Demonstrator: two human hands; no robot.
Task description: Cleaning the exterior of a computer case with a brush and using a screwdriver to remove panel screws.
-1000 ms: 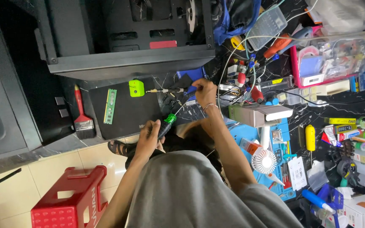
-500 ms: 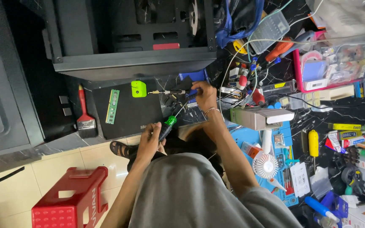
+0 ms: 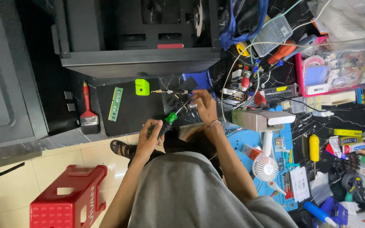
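Observation:
My left hand (image 3: 148, 136) is shut on a screwdriver with a green and black handle (image 3: 168, 121). Its shaft points up and right toward my right hand (image 3: 203, 106). My right hand's fingers pinch at the shaft's tip over a small part on the dark worktop; the part itself is hidden by the fingers. A second, thin screwdriver (image 3: 170, 91) lies just above the hands. A black mat (image 3: 134, 112) to the left carries a green memory stick (image 3: 115, 104) and a small lime-green object (image 3: 142, 87).
An open black computer case (image 3: 136, 42) stands behind the mat. A red-handled brush (image 3: 88, 113) lies left of it. A red stool (image 3: 66, 202) sits on the tiled floor. Right: blue mat (image 3: 243, 141), small white fan (image 3: 265, 168), cables, pink box (image 3: 300, 80), several tools.
Both hands stay together at the same spot on the worktop with the screwdriver between them. The view has drifted slightly; nothing was picked up or let go.

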